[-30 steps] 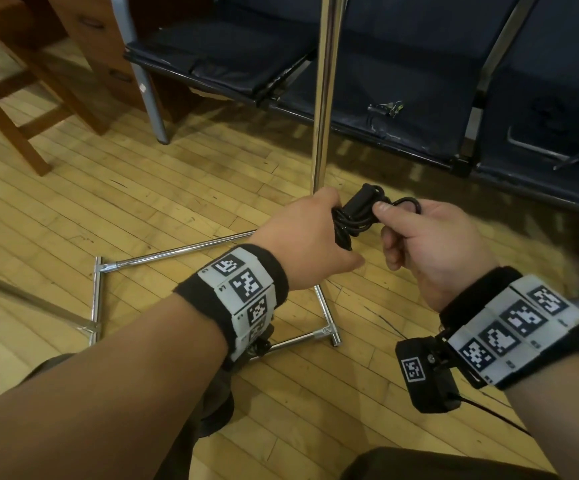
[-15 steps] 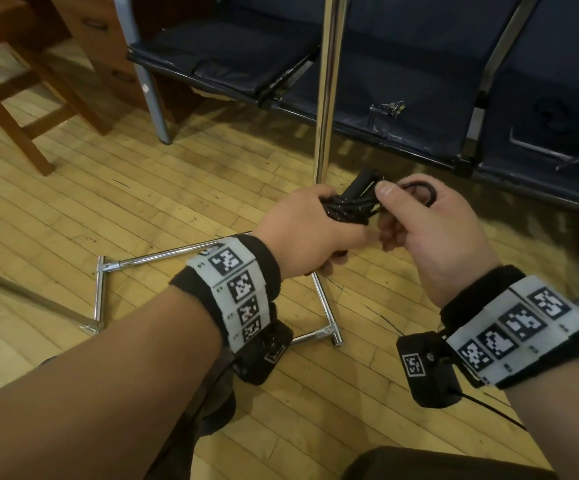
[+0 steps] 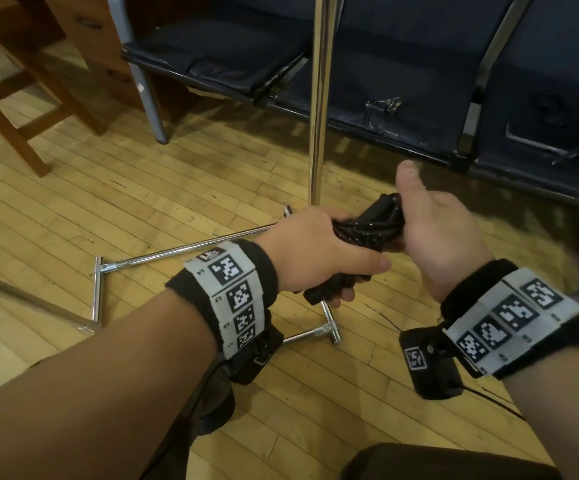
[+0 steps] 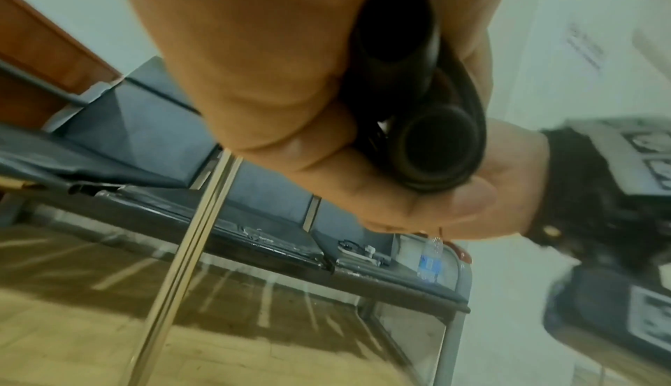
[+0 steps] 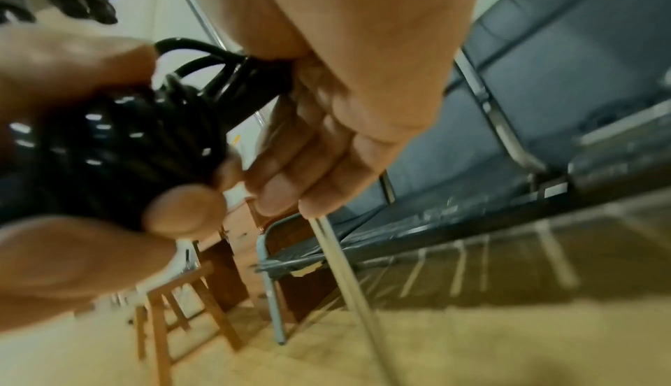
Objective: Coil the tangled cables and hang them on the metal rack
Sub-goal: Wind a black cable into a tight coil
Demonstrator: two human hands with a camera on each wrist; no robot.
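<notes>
While the left hand (image 3: 319, 252) is clasping the glossy black coiled cable bundle (image 3: 367, 226), the right hand (image 3: 443, 230) is cupping its end, thumb raised; it is looking light, springy, slippery; gripping mid-bundle is seeming safest.

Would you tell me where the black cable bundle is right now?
In the head view the black cable bundle sits mid-frame, gripped between the left hand and right hand, just in front of the metal rack upright pole.
</notes>
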